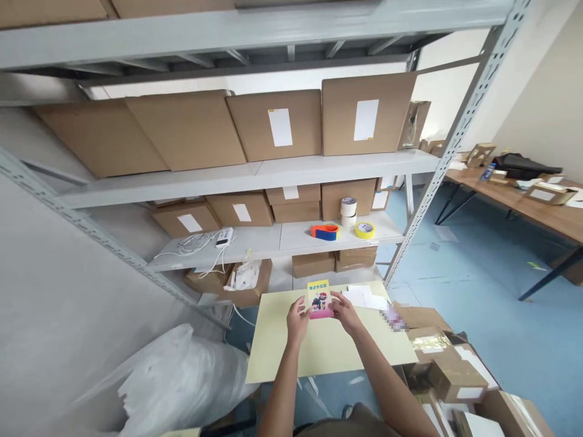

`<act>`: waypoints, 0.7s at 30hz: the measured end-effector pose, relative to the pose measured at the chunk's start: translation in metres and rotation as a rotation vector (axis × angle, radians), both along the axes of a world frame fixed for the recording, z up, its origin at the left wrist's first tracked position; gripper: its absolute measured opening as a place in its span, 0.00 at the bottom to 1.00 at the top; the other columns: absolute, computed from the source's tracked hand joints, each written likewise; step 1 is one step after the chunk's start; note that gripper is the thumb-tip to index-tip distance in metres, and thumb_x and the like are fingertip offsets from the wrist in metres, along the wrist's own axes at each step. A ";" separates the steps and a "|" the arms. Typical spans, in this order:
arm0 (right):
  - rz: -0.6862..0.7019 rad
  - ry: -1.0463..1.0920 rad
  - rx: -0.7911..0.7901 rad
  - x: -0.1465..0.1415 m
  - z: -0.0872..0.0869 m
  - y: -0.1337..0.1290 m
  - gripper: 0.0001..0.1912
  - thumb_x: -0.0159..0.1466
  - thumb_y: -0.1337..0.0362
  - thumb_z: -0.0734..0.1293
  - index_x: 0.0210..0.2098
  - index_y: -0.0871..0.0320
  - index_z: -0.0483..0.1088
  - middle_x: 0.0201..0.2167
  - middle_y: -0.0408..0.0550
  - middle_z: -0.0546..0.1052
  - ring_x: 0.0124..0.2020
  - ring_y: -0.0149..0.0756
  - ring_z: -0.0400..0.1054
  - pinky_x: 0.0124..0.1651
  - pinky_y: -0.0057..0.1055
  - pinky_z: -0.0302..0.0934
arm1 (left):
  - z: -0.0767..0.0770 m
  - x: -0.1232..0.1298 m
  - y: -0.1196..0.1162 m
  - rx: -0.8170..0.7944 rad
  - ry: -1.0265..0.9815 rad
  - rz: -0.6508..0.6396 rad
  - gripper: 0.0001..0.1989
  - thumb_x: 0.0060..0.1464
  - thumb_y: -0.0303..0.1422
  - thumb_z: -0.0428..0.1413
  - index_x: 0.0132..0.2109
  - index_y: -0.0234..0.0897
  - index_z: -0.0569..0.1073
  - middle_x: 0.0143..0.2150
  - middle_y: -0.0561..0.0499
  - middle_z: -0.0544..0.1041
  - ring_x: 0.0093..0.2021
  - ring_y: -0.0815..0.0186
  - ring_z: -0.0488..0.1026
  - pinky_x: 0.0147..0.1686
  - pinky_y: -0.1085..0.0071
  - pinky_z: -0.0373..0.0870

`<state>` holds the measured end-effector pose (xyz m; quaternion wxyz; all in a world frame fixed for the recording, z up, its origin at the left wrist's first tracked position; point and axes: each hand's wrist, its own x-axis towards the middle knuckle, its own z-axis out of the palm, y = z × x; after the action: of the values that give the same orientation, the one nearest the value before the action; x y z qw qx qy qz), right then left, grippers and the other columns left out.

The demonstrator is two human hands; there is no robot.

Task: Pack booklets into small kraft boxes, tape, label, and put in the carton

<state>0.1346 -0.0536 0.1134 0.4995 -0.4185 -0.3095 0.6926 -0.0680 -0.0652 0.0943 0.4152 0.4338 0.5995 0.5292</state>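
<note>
A small, flat yellow-and-pink pack [319, 300] with cartoon figures and Chinese lettering is held over the pale yellow table [328, 352]. Whether it is a booklet or a card box, I cannot tell. My left hand [297, 320] grips its left edge between thumb and fingers. On the opposite edge, my right hand [345, 312] is closed in the same way. The printed front faces me, tilted upward. White papers [364, 297] lie on the table just beyond my right hand, with a blurred purplish item [394, 318] at the table's right edge.
Behind the table, a grey metal shelf [255, 179] bears cardboard boxes, an orange-and-blue tape dispenser [325, 232], tape rolls [365, 230] and a power strip [224, 237]. Cardboard boxes [458, 379] are piled at right. A white plastic bag [186, 382] bulges at left.
</note>
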 end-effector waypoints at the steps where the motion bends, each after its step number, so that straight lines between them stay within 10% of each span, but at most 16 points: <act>1: -0.013 -0.007 0.015 0.001 0.001 0.002 0.27 0.50 0.59 0.77 0.50 0.50 0.76 0.35 0.44 0.81 0.36 0.42 0.76 0.40 0.37 0.69 | 0.004 0.004 0.005 0.029 0.074 -0.017 0.27 0.47 0.43 0.69 0.54 0.38 0.81 0.53 0.38 0.82 0.47 0.55 0.81 0.45 0.62 0.78; 10: 0.018 -0.166 0.321 -0.059 0.015 0.021 0.29 0.51 0.58 0.77 0.53 0.48 0.79 0.57 0.51 0.80 0.57 0.54 0.74 0.55 0.50 0.69 | 0.036 -0.011 0.039 0.120 0.057 -0.288 0.27 0.55 0.50 0.64 0.56 0.40 0.82 0.53 0.42 0.83 0.54 0.52 0.80 0.55 0.59 0.75; 15: -0.213 -0.303 0.165 -0.064 0.023 0.040 0.27 0.49 0.53 0.79 0.49 0.51 0.80 0.53 0.53 0.81 0.57 0.56 0.73 0.60 0.53 0.66 | 0.041 -0.055 0.058 0.035 -0.344 -0.361 0.36 0.51 0.50 0.67 0.63 0.38 0.77 0.51 0.42 0.84 0.47 0.54 0.82 0.48 0.60 0.78; 21: -0.043 -0.114 0.145 -0.076 0.038 0.040 0.22 0.49 0.56 0.80 0.43 0.53 0.79 0.35 0.48 0.83 0.38 0.47 0.78 0.45 0.45 0.72 | 0.031 -0.077 0.071 -0.053 -0.425 -0.318 0.43 0.44 0.46 0.71 0.66 0.38 0.74 0.51 0.39 0.83 0.45 0.55 0.82 0.46 0.60 0.78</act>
<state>0.0588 -0.0133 0.1510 0.5250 -0.4265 -0.3777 0.6323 -0.1453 0.0054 0.1256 0.6208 0.3907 0.4368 0.5208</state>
